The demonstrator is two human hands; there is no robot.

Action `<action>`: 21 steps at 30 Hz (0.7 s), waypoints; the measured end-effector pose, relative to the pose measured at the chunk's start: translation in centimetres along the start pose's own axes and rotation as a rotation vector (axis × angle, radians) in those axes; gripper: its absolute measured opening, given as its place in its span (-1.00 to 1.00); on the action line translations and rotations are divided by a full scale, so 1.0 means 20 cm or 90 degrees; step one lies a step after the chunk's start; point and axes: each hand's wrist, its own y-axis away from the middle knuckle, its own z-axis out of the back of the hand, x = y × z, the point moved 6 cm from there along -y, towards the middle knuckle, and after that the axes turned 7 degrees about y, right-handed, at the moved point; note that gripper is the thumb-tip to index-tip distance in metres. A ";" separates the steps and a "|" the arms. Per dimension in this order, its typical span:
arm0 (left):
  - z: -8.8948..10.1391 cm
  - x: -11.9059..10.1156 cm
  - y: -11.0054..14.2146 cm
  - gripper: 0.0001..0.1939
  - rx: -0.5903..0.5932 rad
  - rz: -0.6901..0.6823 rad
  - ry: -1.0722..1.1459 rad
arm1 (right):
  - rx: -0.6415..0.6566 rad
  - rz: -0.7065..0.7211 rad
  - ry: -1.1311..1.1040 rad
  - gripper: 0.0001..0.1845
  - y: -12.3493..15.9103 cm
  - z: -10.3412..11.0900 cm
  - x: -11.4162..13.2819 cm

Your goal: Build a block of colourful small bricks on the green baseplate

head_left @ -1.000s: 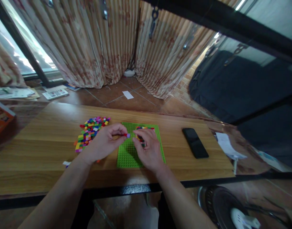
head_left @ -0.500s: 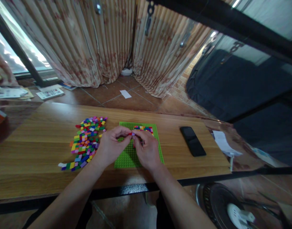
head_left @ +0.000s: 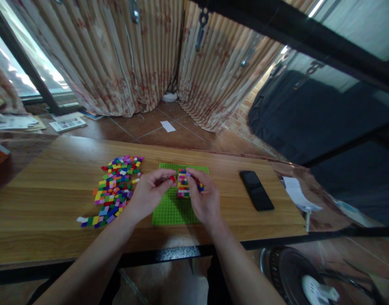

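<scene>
Over the green studded baseplate (head_left: pixel 169 212), my left hand (head_left: pixel 149 194) pinches a small red toy brick (head_left: pixel 172 178) between thumb and index finger. My right hand (head_left: pixel 206 195) is closed at the fingertips on a small purple brick (head_left: pixel 187 174). That brick is above or against a multicoloured block of bricks (head_left: pixel 183 189) on the plate; I cannot tell if it is pressed on. The right fingers hide the block's right part. Left of the plate spreads a loose pile of coloured bricks (head_left: pixel 114 197).
A black phone (head_left: pixel 257 190) lies on the wooden table (head_left: pixel 229 228) to the right. White paper (head_left: pixel 298 192) lies beyond the table's right end. Below the front edge stands a dark round fan-like object (head_left: pixel 290 271). Curtains (head_left: pixel 134 63) hang behind the table.
My hands have moved apart. The right hand shifted right with the purple brick to the brick block, uncovering the block's left side. The left hand keeps the red brick.
</scene>
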 end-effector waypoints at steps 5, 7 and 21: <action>-0.03 0.04 -0.01 -0.78 0.035 0.012 -0.020 | -0.028 -0.055 0.004 -0.82 -0.01 0.03 -0.04; -0.04 0.05 -0.01 -0.80 0.034 0.017 -0.021 | -0.045 -0.073 -0.005 -0.83 -0.01 0.05 -0.06; -0.06 0.06 -0.04 -0.89 0.011 0.091 -0.033 | -0.057 -0.092 -0.014 -0.85 -0.02 0.06 -0.07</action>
